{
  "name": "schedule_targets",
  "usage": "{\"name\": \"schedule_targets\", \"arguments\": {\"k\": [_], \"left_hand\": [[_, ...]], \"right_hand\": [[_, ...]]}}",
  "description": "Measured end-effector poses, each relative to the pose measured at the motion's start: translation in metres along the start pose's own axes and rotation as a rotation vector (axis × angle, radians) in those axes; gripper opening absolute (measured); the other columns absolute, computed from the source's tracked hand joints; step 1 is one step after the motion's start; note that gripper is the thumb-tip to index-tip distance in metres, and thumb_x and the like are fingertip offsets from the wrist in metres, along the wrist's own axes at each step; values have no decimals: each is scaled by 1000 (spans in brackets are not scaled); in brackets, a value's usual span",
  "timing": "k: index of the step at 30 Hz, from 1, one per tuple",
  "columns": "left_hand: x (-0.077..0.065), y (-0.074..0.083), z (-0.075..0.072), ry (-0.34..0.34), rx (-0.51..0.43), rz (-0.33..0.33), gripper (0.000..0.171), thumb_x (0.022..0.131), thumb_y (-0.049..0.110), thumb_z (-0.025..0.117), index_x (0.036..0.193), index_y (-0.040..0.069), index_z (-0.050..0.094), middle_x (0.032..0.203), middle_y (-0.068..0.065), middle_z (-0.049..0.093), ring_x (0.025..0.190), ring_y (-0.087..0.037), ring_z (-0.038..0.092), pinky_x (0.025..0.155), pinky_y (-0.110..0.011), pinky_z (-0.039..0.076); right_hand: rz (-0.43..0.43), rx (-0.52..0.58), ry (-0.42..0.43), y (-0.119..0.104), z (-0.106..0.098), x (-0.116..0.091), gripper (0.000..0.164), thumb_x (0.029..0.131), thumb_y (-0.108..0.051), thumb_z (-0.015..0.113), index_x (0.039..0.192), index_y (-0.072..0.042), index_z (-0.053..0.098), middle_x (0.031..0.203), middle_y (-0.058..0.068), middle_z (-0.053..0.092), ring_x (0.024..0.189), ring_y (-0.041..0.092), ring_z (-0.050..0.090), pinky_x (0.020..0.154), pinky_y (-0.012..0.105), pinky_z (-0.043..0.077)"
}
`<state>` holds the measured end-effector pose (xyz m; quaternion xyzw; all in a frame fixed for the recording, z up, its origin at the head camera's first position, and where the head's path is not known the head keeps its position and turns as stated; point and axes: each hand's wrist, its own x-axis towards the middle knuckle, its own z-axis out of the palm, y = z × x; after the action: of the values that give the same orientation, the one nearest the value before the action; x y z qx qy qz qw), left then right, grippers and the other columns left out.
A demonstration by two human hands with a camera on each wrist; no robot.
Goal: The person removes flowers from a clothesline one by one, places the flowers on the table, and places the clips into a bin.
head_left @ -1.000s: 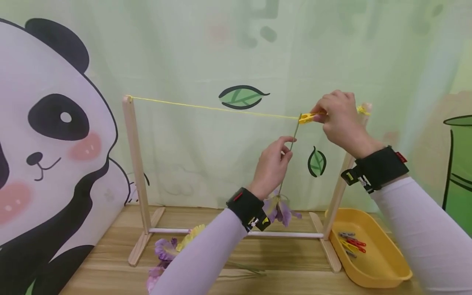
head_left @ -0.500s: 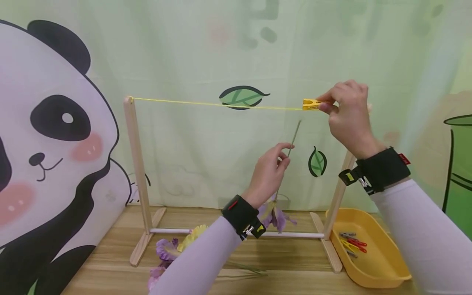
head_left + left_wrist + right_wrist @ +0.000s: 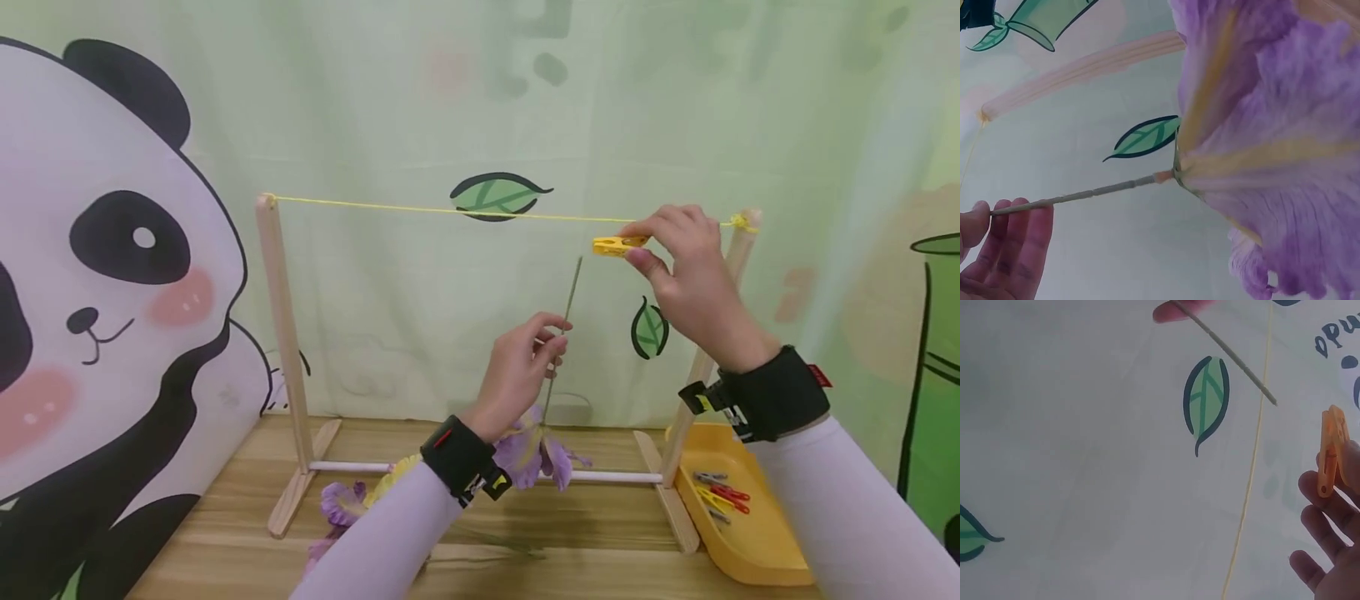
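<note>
My left hand [image 3: 517, 371] pinches the thin green stem of a purple artificial flower [image 3: 527, 454]. The bloom hangs downward, its ruffled petals [image 3: 1272, 144] filling the right of the left wrist view. The bare stem end points up, below a yellow string [image 3: 420, 207]. Up and to the right, my right hand [image 3: 697, 287] pinches a yellow clothespin [image 3: 611, 246] between thumb and fingers. The clothespin is just below the string in the head view and points left toward the stem tip, apart from it. In the right wrist view, the clothespin [image 3: 1330, 450] looks orange.
Wooden posts [image 3: 281, 333] hold the string, with a white bar [image 3: 615, 477] joining them near the table. Purple and yellow artificial flowers [image 3: 341, 504] lie under my left forearm. At right stands a yellow tray [image 3: 757, 542] with several clothespins [image 3: 723, 496]. Behind hangs a panda-printed cloth.
The clothespin has come away from the stem and string, rising and then dropping to the left. My left hand has moved down and left with the flower. The string has straightened.
</note>
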<state>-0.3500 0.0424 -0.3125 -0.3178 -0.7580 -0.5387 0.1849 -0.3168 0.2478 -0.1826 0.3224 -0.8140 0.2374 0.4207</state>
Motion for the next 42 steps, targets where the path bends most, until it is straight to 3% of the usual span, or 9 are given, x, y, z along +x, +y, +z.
{"name": "schedule_targets", "arguments": {"k": [8,15,19,22,26,29,31,34,42], "left_hand": [[-21,-17,-18,13,66,1,24,110,21,53,132,18,62,91,0,66,76,-10,65,64,-26,59],[-45,-31,-31,79,125,60,24,109,19,56,130,17,68,95,2,69,78,-10,66,67,-27,58],[-60,-35,-40,126,123,103,24,107,18,59,128,16,72,102,-1,71,81,-16,69,69,-29,58],[-72,-36,-48,157,161,138,23,106,17,61,126,17,74,104,0,71,84,-15,68,72,-29,58],[-85,-36,-56,200,260,167,22,103,17,64,122,21,76,95,6,67,78,-7,59,68,-25,53],[-94,-36,-58,219,307,160,23,102,16,65,120,22,77,90,8,63,72,-5,50,62,-23,42],[-101,-35,-59,220,330,149,24,103,15,64,121,23,77,91,9,61,69,-4,45,59,-24,36],[-106,-34,-58,201,358,143,26,103,12,63,123,24,76,94,9,61,69,-4,45,58,-22,34],[-107,-30,-60,97,418,119,32,104,6,61,129,23,72,104,7,62,86,-5,60,70,-24,46]], "right_hand": [[-15,40,14,6,16,-26,21,98,1,68,118,5,68,108,20,62,112,41,46,99,56,29],[78,71,137,17,13,-53,25,100,-1,66,124,6,68,114,23,60,114,38,49,99,47,32],[149,71,214,25,6,-72,27,102,-4,63,127,6,67,117,25,58,115,22,47,99,34,29],[222,65,277,33,0,-88,29,104,-8,62,129,4,67,115,8,60,113,7,43,96,26,28],[309,70,347,44,-6,-110,30,104,-8,61,131,4,67,114,-21,51,113,0,42,96,22,29],[359,69,375,52,-7,-126,30,105,-8,60,131,4,67,114,-27,47,113,0,41,97,23,28],[382,65,389,55,-8,-136,30,105,-9,59,132,4,66,115,-27,46,113,0,41,96,23,28],[404,48,414,61,-9,-150,31,106,-9,59,133,3,67,115,-26,46,112,0,41,96,22,27],[481,13,452,82,-8,-181,30,104,-2,60,132,4,67,114,-27,46,110,0,42,95,20,28]]}}
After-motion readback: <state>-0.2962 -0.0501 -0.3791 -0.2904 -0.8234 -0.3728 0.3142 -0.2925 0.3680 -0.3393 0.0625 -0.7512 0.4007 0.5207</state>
